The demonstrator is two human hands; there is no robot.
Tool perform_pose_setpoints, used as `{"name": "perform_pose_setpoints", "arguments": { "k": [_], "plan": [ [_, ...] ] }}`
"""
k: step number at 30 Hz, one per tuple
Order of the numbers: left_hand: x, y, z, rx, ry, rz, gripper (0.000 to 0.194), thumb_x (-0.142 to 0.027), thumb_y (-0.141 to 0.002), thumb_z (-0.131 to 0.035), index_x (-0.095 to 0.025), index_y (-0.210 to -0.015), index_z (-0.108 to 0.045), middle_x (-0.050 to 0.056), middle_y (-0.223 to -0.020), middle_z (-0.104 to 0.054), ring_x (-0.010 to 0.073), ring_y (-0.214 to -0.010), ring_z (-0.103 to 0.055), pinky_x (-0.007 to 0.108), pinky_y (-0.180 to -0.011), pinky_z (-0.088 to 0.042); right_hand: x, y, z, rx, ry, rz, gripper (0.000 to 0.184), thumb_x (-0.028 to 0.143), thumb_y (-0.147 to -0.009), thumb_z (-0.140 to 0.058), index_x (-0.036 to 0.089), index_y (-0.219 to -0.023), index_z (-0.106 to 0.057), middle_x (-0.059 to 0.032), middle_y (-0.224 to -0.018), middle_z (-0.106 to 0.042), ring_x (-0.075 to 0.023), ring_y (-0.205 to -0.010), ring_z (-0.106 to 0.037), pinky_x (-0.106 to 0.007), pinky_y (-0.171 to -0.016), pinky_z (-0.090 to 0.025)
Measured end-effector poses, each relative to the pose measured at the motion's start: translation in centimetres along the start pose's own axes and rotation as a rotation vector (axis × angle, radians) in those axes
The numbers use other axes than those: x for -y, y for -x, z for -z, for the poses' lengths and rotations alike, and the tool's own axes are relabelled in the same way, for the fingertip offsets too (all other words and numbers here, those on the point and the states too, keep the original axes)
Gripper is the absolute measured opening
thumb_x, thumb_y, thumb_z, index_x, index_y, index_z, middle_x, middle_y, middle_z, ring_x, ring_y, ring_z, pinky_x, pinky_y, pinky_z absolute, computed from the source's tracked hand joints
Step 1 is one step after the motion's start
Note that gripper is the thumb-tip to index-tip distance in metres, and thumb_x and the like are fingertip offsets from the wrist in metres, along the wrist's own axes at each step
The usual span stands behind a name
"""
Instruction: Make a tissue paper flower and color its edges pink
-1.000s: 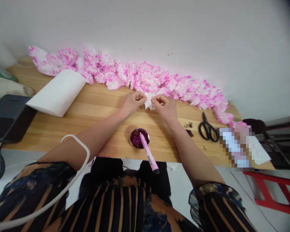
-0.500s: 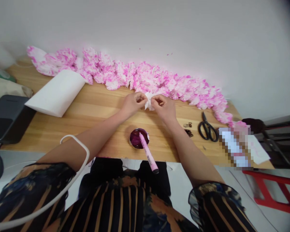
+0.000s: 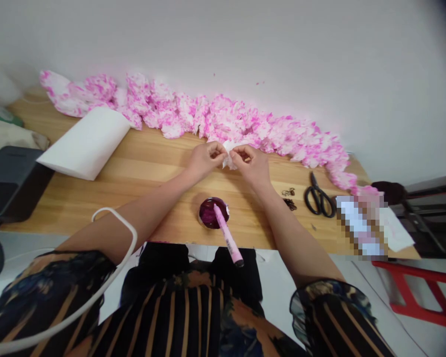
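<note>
Between my two hands is a small crumpled piece of white tissue paper [image 3: 228,147], partly covered by my fingers. My left hand [image 3: 205,157] pinches its left side, thumb against fingertips. From the right, my right hand [image 3: 253,166] pinches the same tissue, its fingertips close to the left ones. Just behind lies a long row of crumpled tissue flowers [image 3: 226,116], white with pink edges. In front of my hands stands a small round dish of dark magenta dye [image 3: 208,215]. A pink marker pen [image 3: 226,233] rests in it, its black end over the table edge.
Black scissors [image 3: 317,198] and small dark rubber bands [image 3: 290,203] lie right on the wooden table [image 3: 152,158]. A white paper stack or roll [image 3: 87,144] and a dark grey box [image 3: 15,183] are at left. A white cable [image 3: 115,282] crosses my left arm. A red stool [image 3: 419,292] stands right.
My right fingertips have shifted very slightly left along the tissue paper. Both hands keep their pinch, and the things on the table stay where they were.
</note>
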State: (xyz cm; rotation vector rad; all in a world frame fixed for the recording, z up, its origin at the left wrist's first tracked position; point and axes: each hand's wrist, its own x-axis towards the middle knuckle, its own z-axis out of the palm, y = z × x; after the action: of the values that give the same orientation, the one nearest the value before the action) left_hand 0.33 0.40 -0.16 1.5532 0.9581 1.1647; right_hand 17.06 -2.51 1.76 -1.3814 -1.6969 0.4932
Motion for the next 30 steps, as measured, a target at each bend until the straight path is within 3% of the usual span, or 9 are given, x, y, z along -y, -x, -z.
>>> {"name": "perform_pose_setpoints", "arguments": {
  "k": [8, 12, 17, 24, 30],
  "plan": [
    [0.8, -0.4, 0.4, -0.023, 0.084, 0.046, 0.003, -0.016, -0.082, -0.065, -0.015, -0.080, -0.063, -0.001, -0.069, -0.066, 0.0084, -0.060, -0.060, 0.019, -0.059, -0.045, -0.7, -0.5, 0.1, -0.091, -0.042, -0.066, 0.017, 0.032, -0.084, -0.059, 0.021, -0.088, -0.072, -0.0018, -0.084, -0.073, -0.0171, -0.073, -0.063, -0.032, -0.069, -0.050],
    [0.6, -0.5, 0.7, -0.027, 0.171, 0.046, 0.006, -0.019, -0.083, -0.068, -0.015, -0.080, -0.064, 0.000, -0.075, -0.069, 0.0084, -0.067, -0.062, 0.020, -0.065, -0.047, -1.7, -0.9, 0.7, -0.181, -0.061, -0.053, 0.025, 0.039, -0.089, -0.060, 0.024, -0.107, -0.070, -0.0056, -0.112, -0.073, -0.0203, -0.093, -0.066, -0.036, -0.083, -0.054],
    [0.3, -0.5, 0.8, -0.024, 0.226, 0.052, 0.011, -0.022, -0.081, -0.072, -0.015, -0.081, -0.064, 0.000, -0.077, -0.069, 0.0091, -0.071, -0.063, 0.022, -0.072, -0.050, -2.2, -1.0, 0.8, -0.128, -0.274, -0.146, 0.047, 0.051, -0.091, -0.061, 0.029, -0.133, -0.060, -0.0078, -0.139, -0.064, -0.0240, -0.119, -0.063, -0.040, -0.091, -0.057],
    [0.3, -0.3, 0.8, 0.010, 0.186, 0.039, 0.011, -0.022, -0.081, -0.072, -0.015, -0.082, -0.064, 0.001, -0.076, -0.069, 0.0089, -0.069, -0.061, 0.020, -0.067, -0.047, -2.5, -1.0, 0.0, 0.079, -0.432, -0.296, 0.060, 0.050, -0.087, -0.062, 0.029, -0.143, -0.052, -0.0082, -0.130, -0.068, -0.0225, -0.106, -0.070, -0.036, -0.082, -0.061],
    [0.2, -0.3, 0.7, -0.027, 0.297, 0.099, 0.015, -0.026, -0.086, -0.068, -0.017, -0.097, -0.063, 0.000, -0.081, -0.070, 0.0102, -0.072, -0.065, 0.024, -0.073, -0.054, -2.7, -0.9, 0.0, 0.058, -0.389, -0.217, 0.055, 0.040, -0.080, -0.066, 0.027, -0.134, -0.059, -0.0062, -0.118, -0.072, -0.0218, -0.099, -0.070, -0.037, -0.081, -0.060]
  ]
}}
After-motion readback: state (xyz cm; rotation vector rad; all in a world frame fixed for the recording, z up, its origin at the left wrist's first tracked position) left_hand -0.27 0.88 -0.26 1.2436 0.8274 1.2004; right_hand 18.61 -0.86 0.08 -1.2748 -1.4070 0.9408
